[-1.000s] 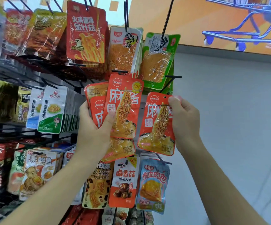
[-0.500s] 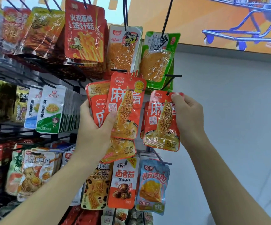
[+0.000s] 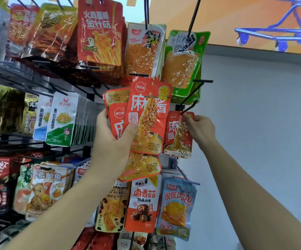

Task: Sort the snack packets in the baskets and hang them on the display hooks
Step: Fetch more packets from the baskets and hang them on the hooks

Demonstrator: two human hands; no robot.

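Note:
My left hand (image 3: 112,141) grips a fan of several orange snack packets (image 3: 148,116) in front of the display rack, thumb across the front one. My right hand (image 3: 201,129) pinches the top right corner of a single matching orange packet (image 3: 177,136). The top of that packet sits on the black display hook (image 3: 191,103) at the rack's right end, and the packet hangs back close to the rack.
Hooks above carry a red mushroom packet (image 3: 99,31) and green packets (image 3: 184,64). Below hang an orange-white packet (image 3: 143,204) and a blue packet (image 3: 177,206). White-green packets (image 3: 61,120) fill the left rows. A grey wall lies to the right.
My right hand moved the single orange packet up and back toward the rack, onto the right-end hook. The left hand kept its bundle almost still.

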